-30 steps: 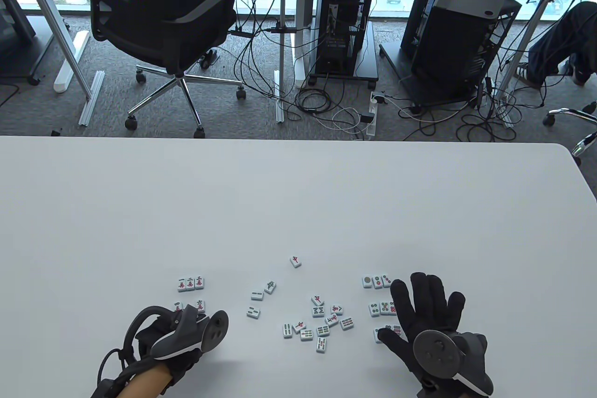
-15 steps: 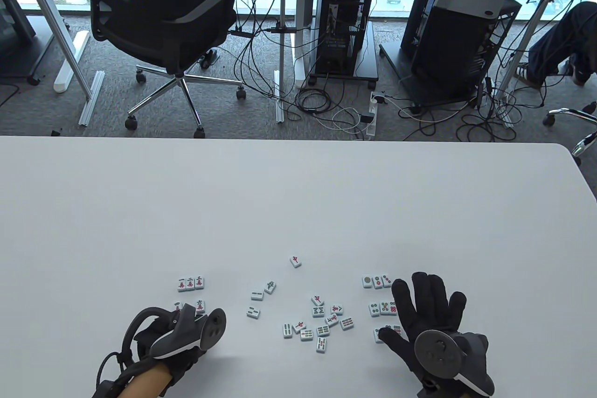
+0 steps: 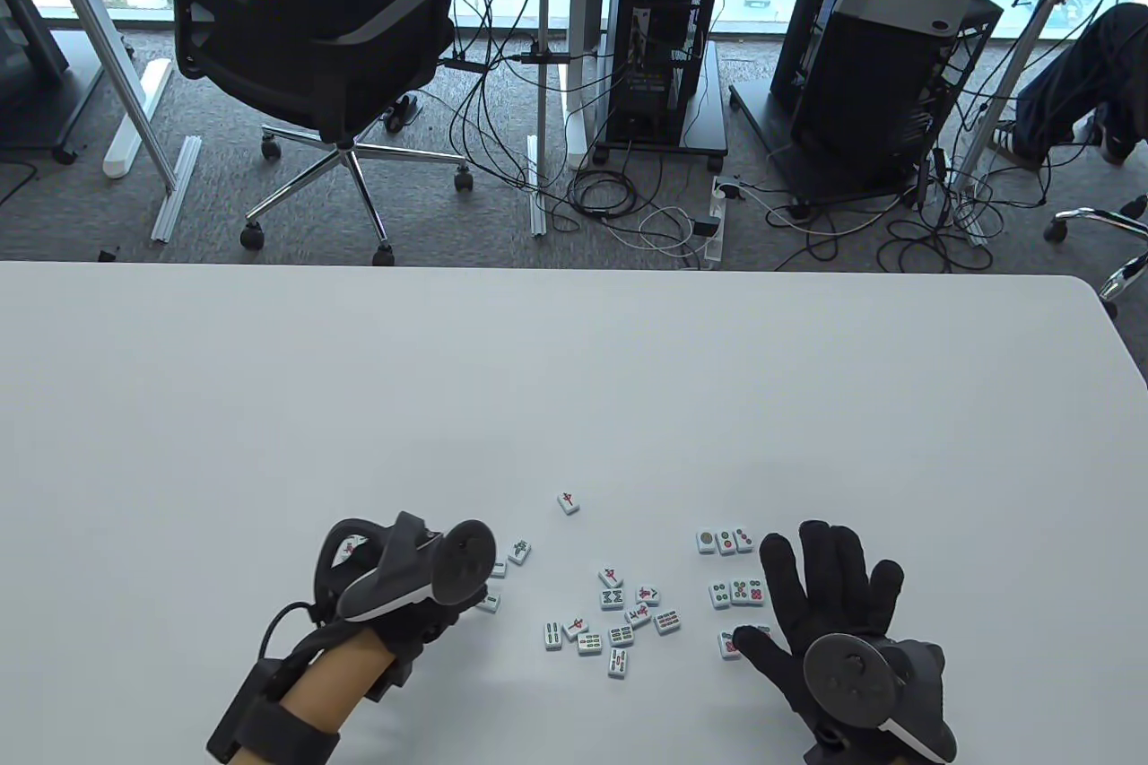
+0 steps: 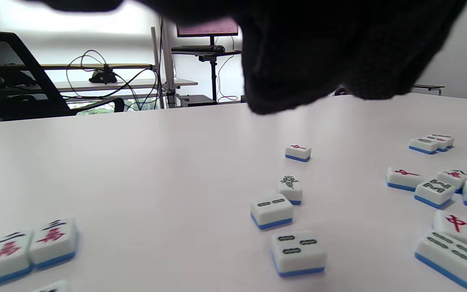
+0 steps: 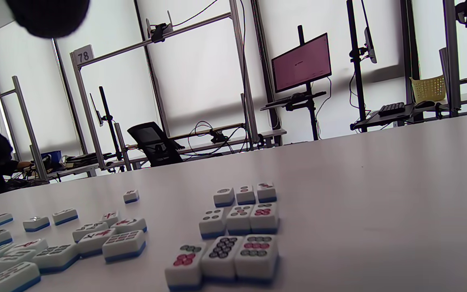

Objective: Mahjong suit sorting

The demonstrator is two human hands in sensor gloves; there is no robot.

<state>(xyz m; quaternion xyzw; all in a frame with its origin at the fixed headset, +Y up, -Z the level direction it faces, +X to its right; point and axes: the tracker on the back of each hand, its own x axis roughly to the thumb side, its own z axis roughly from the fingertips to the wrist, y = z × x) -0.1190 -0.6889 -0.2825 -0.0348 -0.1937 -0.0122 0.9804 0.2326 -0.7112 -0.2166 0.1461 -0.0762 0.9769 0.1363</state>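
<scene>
My left hand (image 3: 421, 586) hovers over the table (image 3: 574, 388), its grip hidden; two bamboo tiles (image 4: 286, 229) lie just ahead-right of it, long sides across me. My right hand (image 3: 830, 604) rests flat, fingers spread, beside nine dot tiles (image 5: 237, 227) in three rows.

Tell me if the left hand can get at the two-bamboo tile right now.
Probably yes. The left hand hovers right beside the two-bamboo tile, which lies flat and apart from its neighbours, and the left wrist view shows bare table around it, with nothing in between.
</scene>
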